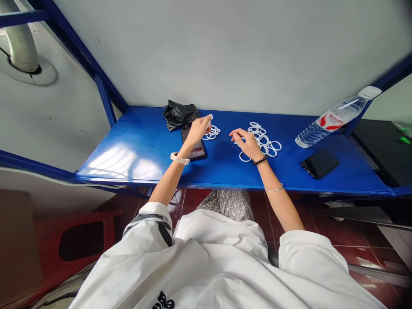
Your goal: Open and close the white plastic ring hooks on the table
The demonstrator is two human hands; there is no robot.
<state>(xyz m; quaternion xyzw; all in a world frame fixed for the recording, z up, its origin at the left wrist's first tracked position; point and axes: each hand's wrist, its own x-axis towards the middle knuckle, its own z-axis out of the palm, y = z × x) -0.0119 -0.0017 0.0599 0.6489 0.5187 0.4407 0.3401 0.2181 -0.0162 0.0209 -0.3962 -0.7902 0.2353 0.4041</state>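
My left hand (pixel 200 130) is closed, with a small white piece (pixel 210 116) at its fingertips that looks like one or more white rings seen edge-on. Just below and right of it, a small group of white rings (pixel 211 134) lies on the blue table (pixel 222 171). My right hand (pixel 247 143) hovers over the left side of a bigger pile of white rings (pixel 264 140). Its fingers are loosely bent and apart from the thumb, and I see nothing between them. Under my left wrist lies a phone (pixel 197 151), partly covered by the hand.
A crumpled black plastic bag (pixel 180 114) sits at the back left, against the phone. To the right stand a water bottle (pixel 336 118) and a dark phone (pixel 319 164). A grey wall (pixel 219 56) rises behind the table, and blue metal bars (pixel 105 98) frame the sides.
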